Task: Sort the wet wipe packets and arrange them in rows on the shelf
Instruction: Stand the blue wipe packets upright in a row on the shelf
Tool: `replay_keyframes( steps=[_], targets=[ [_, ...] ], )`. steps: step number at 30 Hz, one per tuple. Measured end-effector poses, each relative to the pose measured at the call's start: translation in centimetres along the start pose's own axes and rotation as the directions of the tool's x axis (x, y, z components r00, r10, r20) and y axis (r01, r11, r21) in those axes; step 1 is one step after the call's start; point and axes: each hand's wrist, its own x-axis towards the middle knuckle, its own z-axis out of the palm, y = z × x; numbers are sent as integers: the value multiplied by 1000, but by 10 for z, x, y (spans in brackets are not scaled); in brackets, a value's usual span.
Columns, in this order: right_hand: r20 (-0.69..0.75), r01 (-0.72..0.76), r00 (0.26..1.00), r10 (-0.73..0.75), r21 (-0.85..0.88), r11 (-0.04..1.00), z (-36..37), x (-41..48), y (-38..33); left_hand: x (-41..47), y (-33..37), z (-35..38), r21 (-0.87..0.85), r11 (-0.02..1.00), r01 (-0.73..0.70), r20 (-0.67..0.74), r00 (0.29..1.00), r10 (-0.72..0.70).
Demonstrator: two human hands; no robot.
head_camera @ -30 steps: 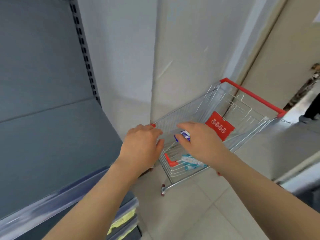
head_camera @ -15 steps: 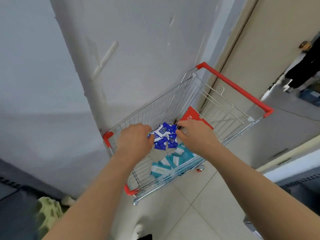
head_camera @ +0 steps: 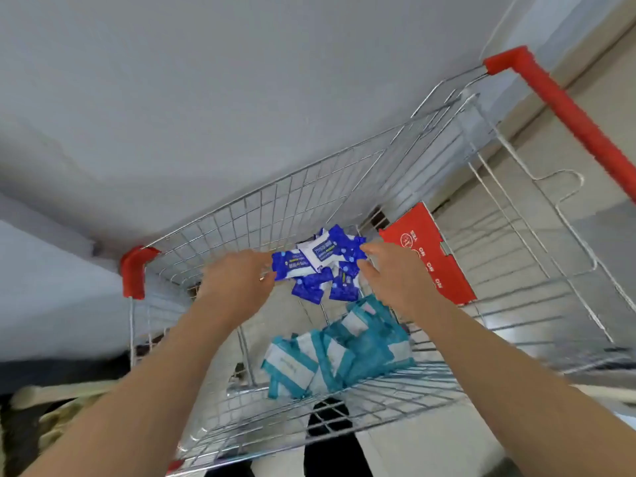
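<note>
Several dark blue wet wipe packets (head_camera: 320,263) lie heaped at the far end of a wire shopping cart (head_camera: 309,187). My left hand (head_camera: 237,284) grips the left edge of the heap, and my right hand (head_camera: 389,273) holds its right side, so the pile sits between both hands. Nearer to me in the cart lies a second heap of teal and white wipe packets (head_camera: 337,356), touched by neither hand. The shelf is out of view.
The cart has a red handle bar (head_camera: 568,111), a red corner bumper (head_camera: 132,273) and a red sign panel (head_camera: 430,253) on its rear flap. A grey wall (head_camera: 241,98) stands right behind the cart. Pale floor tiles show under it.
The view has swung down and closer over the cart. Both hands went from the cart's rim into the basket and closed on the dark blue packets.
</note>
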Motion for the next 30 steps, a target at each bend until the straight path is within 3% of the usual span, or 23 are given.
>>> replay_keyframes(
  steps=[7, 12, 18, 24, 27, 30],
  targets=[
    [131, 43, 990, -52, 66, 997, 87, 112, 65, 97, -15, 109, -171, 974, 150, 43, 988, -145],
    [180, 67, 980, -83, 94, 993, 149, 178, 95, 163, -30, 169, -275, 952, 132, 122, 987, -102],
    [223, 228, 947, -231, 40, 973, 185, 238, 114, 214, -44, 218, -208, 970, 124, 224, 972, -76],
    [174, 248, 959, -225, -130, 960, 197, 260, 119, 216, -63, 246, -29, 997, 73, 215, 975, -65],
    [70, 230, 972, -224, -92, 969, 191, 256, 117, 200, -70, 247, -282, 934, 219, 263, 954, -144],
    [119, 109, 985, -128, 151, 983, 186, 244, 114, 177, -64, 244, -537, 756, 373, 287, 924, -252]
  ],
)
